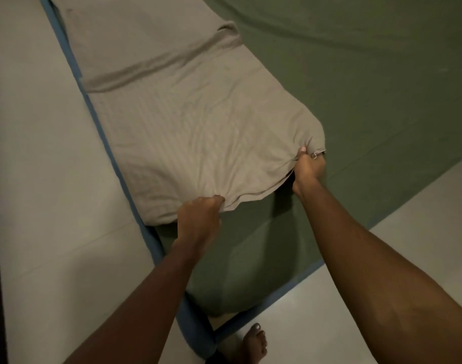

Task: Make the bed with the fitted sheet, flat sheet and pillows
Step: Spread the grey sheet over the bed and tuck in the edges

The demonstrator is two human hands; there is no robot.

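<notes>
**Fig. Drawing the folded flat sheet (193, 122) toward the foot of the bed.**
Left hand (198, 219) and right hand (307, 168) each bunch the sheet's near edge in clamped fingers, above the green fitted sheet (356, 74). An even pull with both hands should keep that edge square. Beyond the fingers the beige strip's long axis runs away leftward, beside the blue mattress edge (93, 111).

I am in a bedroom, it seems, at home. A low mattress (92, 106) with a blue edge lies straight on the pale floor (40, 179). A green sheet (356, 88) covers it, with a pillow (198, 132) at its middle. My bare foot (255, 342) stands at 6 o'clock.
</notes>
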